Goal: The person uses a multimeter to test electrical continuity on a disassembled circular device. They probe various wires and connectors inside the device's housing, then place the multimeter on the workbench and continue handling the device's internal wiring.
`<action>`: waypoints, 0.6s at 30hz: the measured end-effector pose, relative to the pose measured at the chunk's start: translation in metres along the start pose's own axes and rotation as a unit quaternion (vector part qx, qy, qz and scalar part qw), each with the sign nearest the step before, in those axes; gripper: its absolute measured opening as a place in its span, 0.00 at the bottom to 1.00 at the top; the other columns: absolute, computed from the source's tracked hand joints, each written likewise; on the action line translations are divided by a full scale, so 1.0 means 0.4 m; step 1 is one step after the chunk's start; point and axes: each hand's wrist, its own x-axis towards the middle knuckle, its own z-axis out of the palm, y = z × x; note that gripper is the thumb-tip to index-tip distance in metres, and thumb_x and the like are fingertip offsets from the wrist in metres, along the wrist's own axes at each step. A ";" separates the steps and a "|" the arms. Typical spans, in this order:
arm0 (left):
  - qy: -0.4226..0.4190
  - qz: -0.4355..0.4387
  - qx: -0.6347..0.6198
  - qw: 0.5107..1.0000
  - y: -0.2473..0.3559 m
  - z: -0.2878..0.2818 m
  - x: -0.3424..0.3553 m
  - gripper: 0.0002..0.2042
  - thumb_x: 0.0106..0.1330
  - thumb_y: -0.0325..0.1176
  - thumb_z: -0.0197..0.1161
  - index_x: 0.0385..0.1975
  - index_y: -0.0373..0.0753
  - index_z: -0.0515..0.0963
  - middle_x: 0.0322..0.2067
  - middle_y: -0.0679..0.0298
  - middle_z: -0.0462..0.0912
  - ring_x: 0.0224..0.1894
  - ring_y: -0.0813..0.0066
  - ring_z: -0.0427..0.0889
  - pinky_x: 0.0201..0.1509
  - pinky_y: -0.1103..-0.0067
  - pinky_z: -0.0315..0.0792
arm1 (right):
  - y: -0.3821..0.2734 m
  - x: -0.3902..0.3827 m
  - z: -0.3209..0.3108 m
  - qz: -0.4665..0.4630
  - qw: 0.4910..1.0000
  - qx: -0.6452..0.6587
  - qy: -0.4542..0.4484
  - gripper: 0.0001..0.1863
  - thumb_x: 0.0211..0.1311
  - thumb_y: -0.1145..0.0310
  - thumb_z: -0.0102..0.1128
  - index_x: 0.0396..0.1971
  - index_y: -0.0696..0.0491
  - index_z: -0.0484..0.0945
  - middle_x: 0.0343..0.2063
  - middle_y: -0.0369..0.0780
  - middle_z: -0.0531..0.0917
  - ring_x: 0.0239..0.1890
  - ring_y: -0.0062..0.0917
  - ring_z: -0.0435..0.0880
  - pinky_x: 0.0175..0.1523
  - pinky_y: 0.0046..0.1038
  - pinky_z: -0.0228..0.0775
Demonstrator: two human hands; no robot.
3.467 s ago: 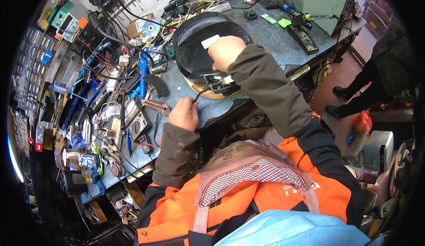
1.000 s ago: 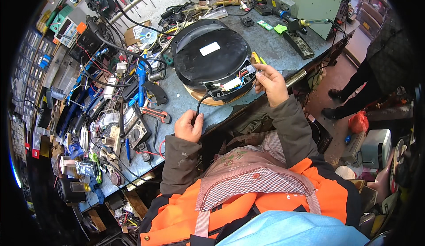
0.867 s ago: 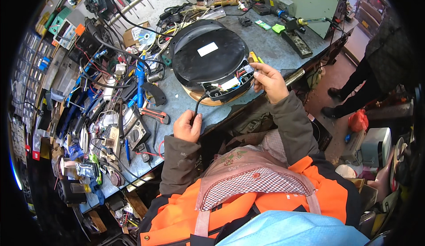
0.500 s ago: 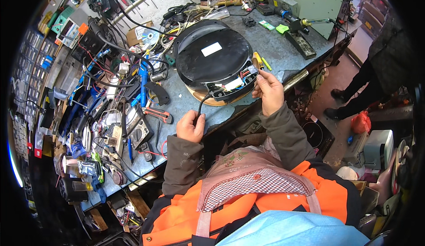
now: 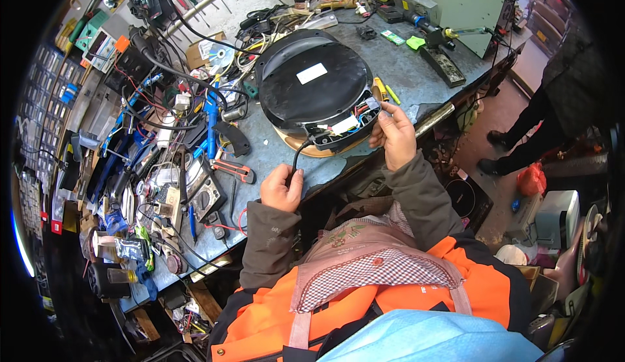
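Far left of bench point(image 5: 400, 68): a dense spread of tools and leads, including a dark meter with a dial point(image 5: 206, 199). Next, a red-handled tool point(image 5: 232, 170) lies just below a curved black plastic piece point(image 5: 233, 139).

Left hand point(image 5: 282, 187): fingers curled in, thumb against the index finger, closed on the black cable point(image 5: 297, 155). The cable runs up from this grip into the near side of the round black appliance point(image 5: 316, 92).

The appliance sits near the front edge of the bench, on a round tan board point(image 5: 285, 138) (only part of its rim shows). White label on top; a compartment point(image 5: 351, 120) at its near edge lies open, with coloured wires exposed.

Right hand point(image 5: 396, 137): at the right end of that compartment, thumb and index finger narrowly apart or pinched; cannot tell whether anything small is held. Just beyond it, a yellow tube point(image 5: 378, 89) lies beside a slim yellow-green stick point(image 5: 392, 94).
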 end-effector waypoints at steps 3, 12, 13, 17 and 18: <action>-0.003 -0.001 0.002 1.000 0.002 -0.001 0.001 0.10 0.70 0.30 0.72 0.30 0.34 0.78 0.22 0.53 0.77 0.22 0.60 0.75 0.28 0.69 0.70 | 0.001 0.002 -0.005 -0.002 1.000 0.002 -0.008 0.19 0.81 0.66 0.57 0.65 0.57 0.73 0.28 0.36 0.81 0.25 0.22 0.80 0.31 0.25 0.76; -0.005 0.002 0.009 1.000 0.001 -0.001 0.002 0.10 0.70 0.30 0.71 0.30 0.34 0.78 0.22 0.52 0.77 0.22 0.58 0.76 0.28 0.67 0.69 | -0.049 0.025 -0.039 0.071 0.992 0.000 -0.108 0.24 0.80 0.64 0.59 0.70 0.54 0.71 0.28 0.36 0.82 0.22 0.20 0.82 0.29 0.24 0.77; -0.005 0.001 0.010 1.000 0.002 -0.002 0.002 0.10 0.70 0.30 0.71 0.30 0.34 0.78 0.22 0.52 0.77 0.22 0.57 0.76 0.28 0.67 0.70 | -0.045 0.027 -0.037 0.071 0.992 0.001 -0.105 0.24 0.80 0.64 0.59 0.70 0.53 0.71 0.28 0.36 0.82 0.22 0.19 0.82 0.29 0.23 0.77; -0.003 0.002 0.012 1.000 0.001 -0.001 -0.003 0.10 0.69 0.31 0.71 0.30 0.34 0.78 0.23 0.51 0.78 0.22 0.55 0.76 0.29 0.66 0.70 | -0.016 0.001 -0.012 0.008 0.998 -0.025 -0.054 0.24 0.80 0.63 0.58 0.70 0.54 0.71 0.28 0.35 0.80 0.22 0.16 0.78 0.28 0.21 0.73; -0.003 0.004 0.010 1.000 -0.002 0.004 -0.001 0.10 0.69 0.31 0.71 0.30 0.34 0.78 0.23 0.51 0.78 0.22 0.55 0.76 0.29 0.66 0.69 | -0.009 -0.004 -0.007 -0.015 0.998 -0.039 -0.040 0.24 0.80 0.63 0.58 0.70 0.54 0.71 0.28 0.35 0.80 0.22 0.16 0.77 0.27 0.20 0.72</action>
